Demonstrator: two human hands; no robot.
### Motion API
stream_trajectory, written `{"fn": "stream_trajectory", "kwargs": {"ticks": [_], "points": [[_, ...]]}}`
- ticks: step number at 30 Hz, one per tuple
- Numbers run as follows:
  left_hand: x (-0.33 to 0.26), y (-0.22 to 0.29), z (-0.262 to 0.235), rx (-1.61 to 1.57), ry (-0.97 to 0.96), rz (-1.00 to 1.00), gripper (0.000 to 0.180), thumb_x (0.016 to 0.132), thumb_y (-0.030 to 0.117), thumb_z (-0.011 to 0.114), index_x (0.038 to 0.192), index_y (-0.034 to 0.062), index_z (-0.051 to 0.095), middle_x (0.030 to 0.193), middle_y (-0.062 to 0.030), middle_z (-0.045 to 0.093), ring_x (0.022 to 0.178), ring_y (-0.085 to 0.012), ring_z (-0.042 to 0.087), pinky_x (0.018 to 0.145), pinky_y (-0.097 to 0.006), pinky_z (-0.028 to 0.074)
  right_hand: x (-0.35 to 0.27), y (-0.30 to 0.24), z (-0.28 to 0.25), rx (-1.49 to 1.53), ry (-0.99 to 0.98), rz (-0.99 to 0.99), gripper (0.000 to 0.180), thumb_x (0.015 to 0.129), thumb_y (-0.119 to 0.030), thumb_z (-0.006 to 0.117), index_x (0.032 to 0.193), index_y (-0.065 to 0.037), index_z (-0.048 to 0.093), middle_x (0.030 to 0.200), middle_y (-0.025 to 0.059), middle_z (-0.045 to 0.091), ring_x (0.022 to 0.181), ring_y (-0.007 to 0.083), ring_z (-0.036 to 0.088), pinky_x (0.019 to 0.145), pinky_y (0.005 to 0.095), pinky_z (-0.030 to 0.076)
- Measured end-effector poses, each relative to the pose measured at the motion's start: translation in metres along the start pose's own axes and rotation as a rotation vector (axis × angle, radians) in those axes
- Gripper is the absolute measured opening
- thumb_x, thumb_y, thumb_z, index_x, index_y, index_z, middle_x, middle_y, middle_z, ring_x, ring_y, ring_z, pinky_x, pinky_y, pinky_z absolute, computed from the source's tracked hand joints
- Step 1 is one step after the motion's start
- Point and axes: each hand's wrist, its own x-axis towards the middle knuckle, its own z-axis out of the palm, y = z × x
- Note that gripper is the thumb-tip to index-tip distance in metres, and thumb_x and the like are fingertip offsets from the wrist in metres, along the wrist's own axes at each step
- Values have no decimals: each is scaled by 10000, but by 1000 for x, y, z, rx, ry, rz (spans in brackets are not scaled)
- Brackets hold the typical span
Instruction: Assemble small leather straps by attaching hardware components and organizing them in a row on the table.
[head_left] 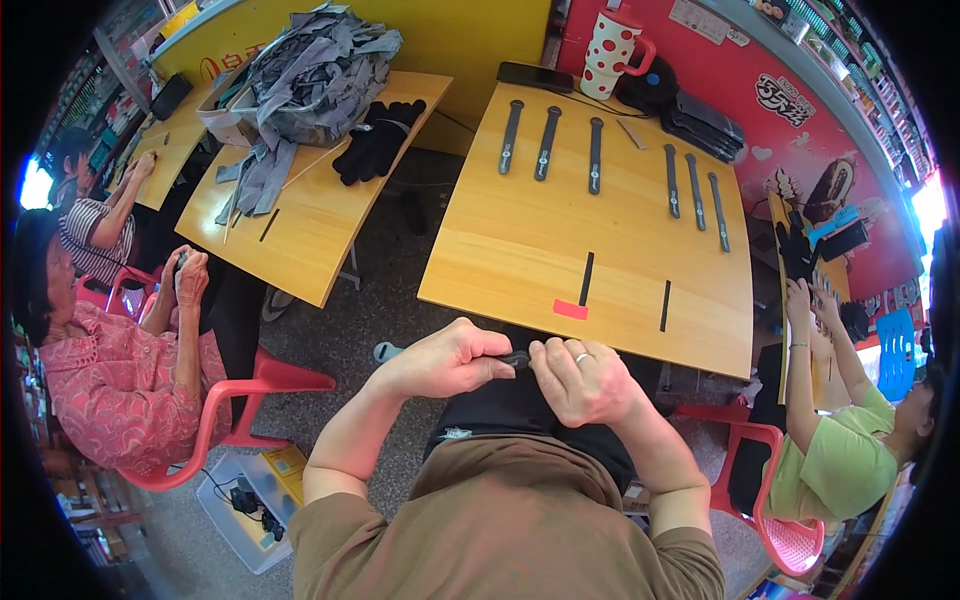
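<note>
My left hand (450,362) and my right hand (585,380) meet over my lap, just off the near edge of the wooden table. Both are closed on a dark grey strap (516,360), pinched between thumbs and fingers. A rounded grey end (385,352) with a slot sticks out left of my left hand. It looks like part of the same strap, though my hand hides the middle. Several similar straps lie on the table: a long strap (595,156) belongs to a spaced row of three, and a shorter strap (697,190) to another three at right.
Black strips (588,275) and a red piece (570,310) mark the tabletop's near part. Behind stand a dotted cup (610,52) and a dark stack (703,125). The left table carries heaped grey strips (320,70) and black gloves (378,140). Co-workers sit on both sides.
</note>
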Motion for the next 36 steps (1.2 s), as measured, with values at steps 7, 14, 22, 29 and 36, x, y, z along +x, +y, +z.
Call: {"fn": "stream_trajectory", "kwargs": {"ticks": [7, 14, 22, 29, 36], "points": [[-1, -1, 22, -196, 225, 41, 198, 870, 72, 643, 737, 3, 514, 510, -86, 395, 451, -143, 363, 445, -290, 322, -10, -27, 31, 97, 330, 293, 266, 692, 23, 662, 934, 117, 602, 747, 139, 579, 556, 177, 567, 445, 254, 447], [-5, -2, 3, 286, -58, 17, 189, 832, 117, 654, 735, -5, 548, 549, -196, 532, 508, -367, 505, 488, -389, 410, -11, -6, 14, 92, 151, -82, 233, 714, -70, 650, 857, -52, 466, 722, 127, 580, 548, 160, 532, 444, 247, 374], [-1, -18, 36, 330, 412, -99, 179, 864, 153, 614, 807, -13, 578, 677, -225, 605, 665, -411, 613, 583, -477, 470, 1, -16, 12, -62, -108, -54, 188, 742, -132, 608, 885, -26, 550, 722, 115, 582, 579, 162, 534, 450, 246, 366], [10, -23, 50, 80, 662, 9, 239, 912, 13, 511, 1132, -47, 583, 819, -183, 636, 740, -248, 641, 632, -315, 503, 14, -58, 44, -262, -36, 487, 177, 753, -129, 596, 879, -10, 561, 740, 115, 576, 564, 167, 525, 447, 261, 355], [6, -34, 47, -319, 576, -73, 290, 995, 69, 457, 1257, -11, 553, 850, -18, 606, 644, -57, 516, 607, -211, 447, 18, -36, 46, 209, 267, 702, 152, 801, -95, 680, 888, -37, 570, 710, 72, 580, 523, 223, 547, 460, 326, 420]]}}
